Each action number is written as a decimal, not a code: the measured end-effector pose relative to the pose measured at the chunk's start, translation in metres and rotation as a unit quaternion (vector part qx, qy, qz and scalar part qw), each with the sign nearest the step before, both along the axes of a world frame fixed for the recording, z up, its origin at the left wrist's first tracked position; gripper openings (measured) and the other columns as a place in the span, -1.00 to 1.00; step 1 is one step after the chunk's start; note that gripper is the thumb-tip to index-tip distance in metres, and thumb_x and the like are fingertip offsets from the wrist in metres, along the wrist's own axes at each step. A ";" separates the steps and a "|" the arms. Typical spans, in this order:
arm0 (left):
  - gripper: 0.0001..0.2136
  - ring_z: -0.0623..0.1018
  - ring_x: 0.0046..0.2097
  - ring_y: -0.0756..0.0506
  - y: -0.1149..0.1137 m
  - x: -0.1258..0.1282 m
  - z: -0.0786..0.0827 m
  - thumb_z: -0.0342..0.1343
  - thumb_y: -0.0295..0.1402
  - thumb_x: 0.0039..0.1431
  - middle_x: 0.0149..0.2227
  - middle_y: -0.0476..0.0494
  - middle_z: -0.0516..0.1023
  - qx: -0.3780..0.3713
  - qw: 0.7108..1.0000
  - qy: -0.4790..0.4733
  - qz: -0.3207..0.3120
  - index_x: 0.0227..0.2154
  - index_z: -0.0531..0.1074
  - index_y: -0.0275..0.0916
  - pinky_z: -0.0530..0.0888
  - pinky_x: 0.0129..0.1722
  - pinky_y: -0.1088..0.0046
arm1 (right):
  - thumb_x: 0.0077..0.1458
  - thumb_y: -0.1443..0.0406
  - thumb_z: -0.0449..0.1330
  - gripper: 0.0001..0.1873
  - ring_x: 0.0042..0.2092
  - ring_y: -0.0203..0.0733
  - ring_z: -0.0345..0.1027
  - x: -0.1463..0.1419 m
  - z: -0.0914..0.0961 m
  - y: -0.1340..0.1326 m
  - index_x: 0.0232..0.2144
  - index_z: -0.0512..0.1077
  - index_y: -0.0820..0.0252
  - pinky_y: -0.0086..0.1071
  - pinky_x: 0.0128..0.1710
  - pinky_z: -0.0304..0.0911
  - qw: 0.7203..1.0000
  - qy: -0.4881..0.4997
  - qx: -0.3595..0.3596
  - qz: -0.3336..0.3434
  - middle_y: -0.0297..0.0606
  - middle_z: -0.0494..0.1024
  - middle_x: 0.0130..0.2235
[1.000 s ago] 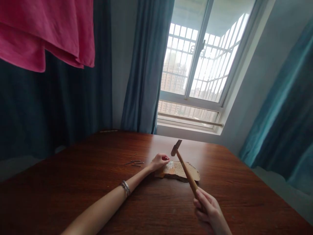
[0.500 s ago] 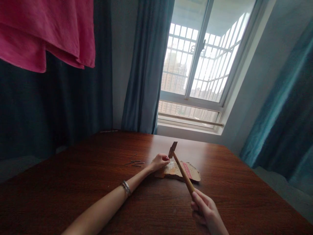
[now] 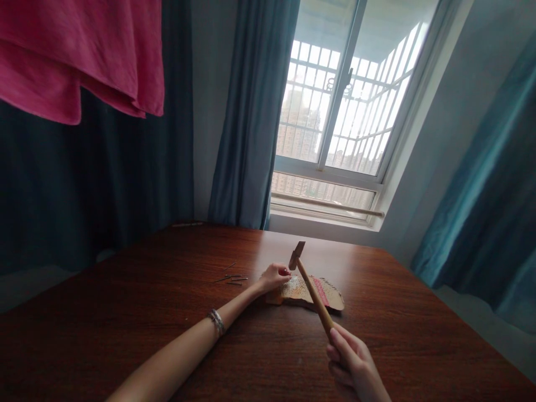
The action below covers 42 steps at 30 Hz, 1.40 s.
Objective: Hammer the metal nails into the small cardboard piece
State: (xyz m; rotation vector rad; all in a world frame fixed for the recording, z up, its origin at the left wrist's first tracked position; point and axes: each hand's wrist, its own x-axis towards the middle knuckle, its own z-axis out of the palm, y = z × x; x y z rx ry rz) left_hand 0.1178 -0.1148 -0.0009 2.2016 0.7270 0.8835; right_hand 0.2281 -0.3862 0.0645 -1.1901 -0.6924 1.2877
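My right hand (image 3: 354,368) is wrapped round the wooden handle of a hammer (image 3: 312,293). The hammer's metal head (image 3: 297,254) hangs just above my left fingertips. My left hand (image 3: 274,276) is pinched together over the left end of a flat wooden board (image 3: 330,298) full of small dots. What the fingers pinch is too small to make out. A bracelet sits on my left wrist. The board lies on a dark wooden table (image 3: 125,312).
Several loose nails (image 3: 232,277) lie on the table left of my left hand. A window (image 3: 339,111) with blue curtains (image 3: 247,111) stands behind the table. A pink cloth (image 3: 79,56) hangs at the upper left.
The hammer swung down and left towards my left fingertips, then rose very slightly. My right hand shifted a little left. My left hand stayed in place.
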 end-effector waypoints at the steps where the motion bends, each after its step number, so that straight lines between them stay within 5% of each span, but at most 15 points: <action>1: -0.83 0.41 -0.41 0.01 0.000 0.000 0.000 0.06 -0.32 -0.08 -0.50 -0.03 0.47 0.000 1.000 0.002 0.002 -0.54 0.47 -0.33 0.25 -0.43 0.57 | -0.20 0.02 0.24 -0.58 -0.75 -0.65 -0.25 0.000 0.000 0.000 -0.44 0.25 0.21 -0.66 -0.79 -0.47 1.000 -0.001 0.002 0.000 -0.56 0.15 -0.64; 33: -0.79 0.41 -0.41 -0.01 -0.001 -0.003 0.003 0.07 -0.27 -0.09 -0.46 -0.06 0.48 -0.016 1.000 0.023 0.004 -0.52 0.48 -0.33 0.25 -0.43 0.55 | -0.21 0.02 0.25 -0.57 -0.75 -0.64 -0.31 -0.002 0.004 -0.003 -0.40 0.31 0.22 -0.66 -0.81 -0.48 1.000 0.001 0.004 -0.011 -0.55 0.12 -0.64; 37: -0.80 0.41 -0.41 -0.01 0.000 -0.002 0.002 0.06 -0.29 -0.10 -0.47 -0.06 0.48 -0.012 1.000 0.011 0.003 -0.51 0.48 -0.33 0.26 -0.42 0.55 | -0.26 0.02 0.28 -0.47 -0.76 -0.63 -0.24 0.010 0.001 -0.006 -0.27 0.37 0.24 -0.65 -0.81 -0.40 0.997 -0.025 0.010 -0.072 -0.52 0.20 -0.66; 42: -0.79 0.42 -0.41 -0.01 0.000 -0.002 0.001 0.08 -0.27 -0.12 -0.46 -0.07 0.50 -0.017 1.000 0.021 0.017 -0.50 0.47 -0.33 0.27 -0.42 0.55 | -0.37 0.02 0.32 -0.27 -0.71 -0.42 0.10 0.039 -0.023 -0.005 -0.15 0.39 0.35 -0.54 -0.78 -0.09 0.959 -0.160 0.019 -0.232 -0.40 0.38 -0.66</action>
